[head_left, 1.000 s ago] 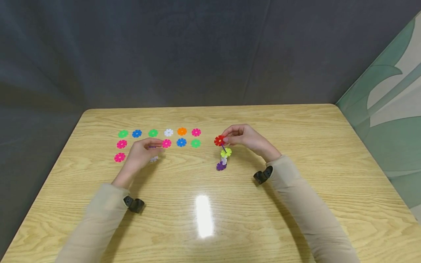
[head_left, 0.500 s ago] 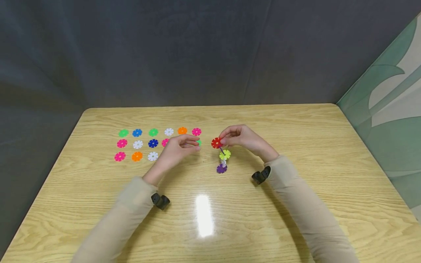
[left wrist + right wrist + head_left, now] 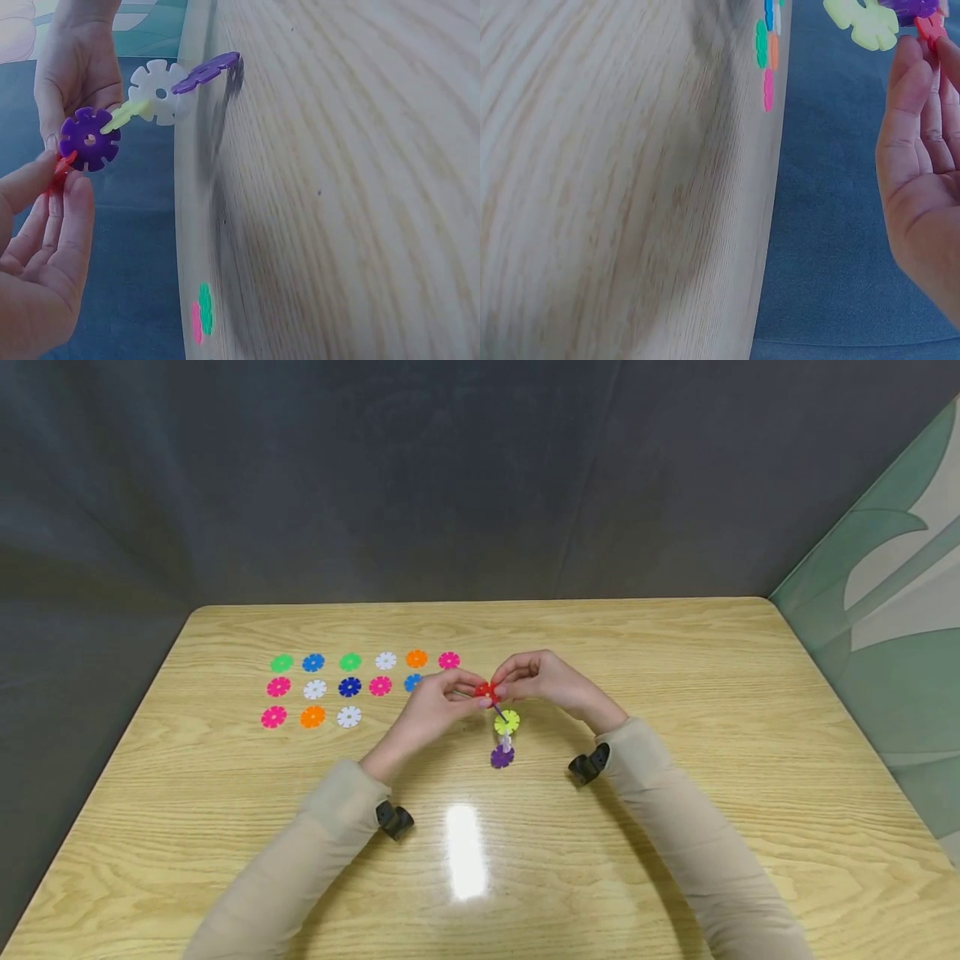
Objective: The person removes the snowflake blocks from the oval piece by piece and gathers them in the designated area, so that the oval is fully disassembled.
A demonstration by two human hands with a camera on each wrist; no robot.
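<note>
A chain of slotted plastic snowflake discs hangs between my hands, over the table. From the top it runs red disc [image 3: 487, 694], purple disc [image 3: 76, 143], yellow-green disc [image 3: 507, 722], white disc [image 3: 150, 77] and a second purple disc [image 3: 502, 757]. My right hand [image 3: 557, 683] pinches the red disc between thumb and fingers. From the other side, my left hand [image 3: 441, 705] also has thumb and fingertips on the red disc, pinching it. Most of the red disc is covered by fingers in the wrist views.
Loose discs lie flat in rows on the wooden table [image 3: 600, 877] to the left, among them an orange disc [image 3: 312, 717], a dark blue disc [image 3: 349, 687] and a pink disc [image 3: 273, 717]. A dark curtain [image 3: 465, 485] stands behind the table's far edge.
My left hand has travelled right from above the loose discs to the red disc and now pinches it. The right hand has shifted slightly left and nearer with the chain.
</note>
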